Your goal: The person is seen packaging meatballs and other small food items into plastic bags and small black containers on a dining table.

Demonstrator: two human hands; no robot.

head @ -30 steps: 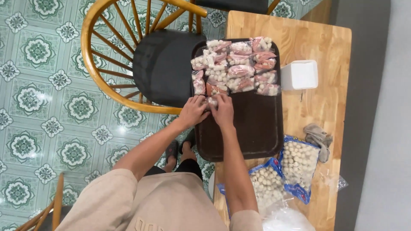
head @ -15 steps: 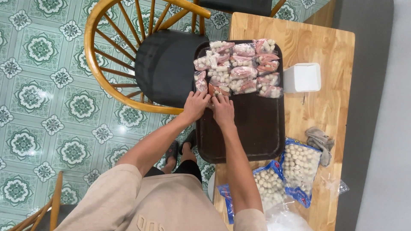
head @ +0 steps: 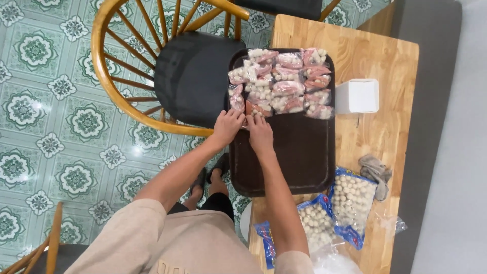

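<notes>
Both hands, left hand (head: 228,124) and right hand (head: 259,133), pinch one small packet (head: 255,109) of pale balls (red-edged plastic) on a dark tray (head: 299,157); roughly fifteen similar packets (head: 284,81) lie just beyond the fingers; two large blue bags (head: 335,208) sit behind the wrists.

Single head camera looking straight down from above person's shoulders, medium distance. Wooden table (head: 385,61) lying at right of frame, dark tray (head: 304,157) near centre, tiled floor (head: 45,116) and wooden chair (head: 116,86) filling left. No second view sharing scene.
</notes>
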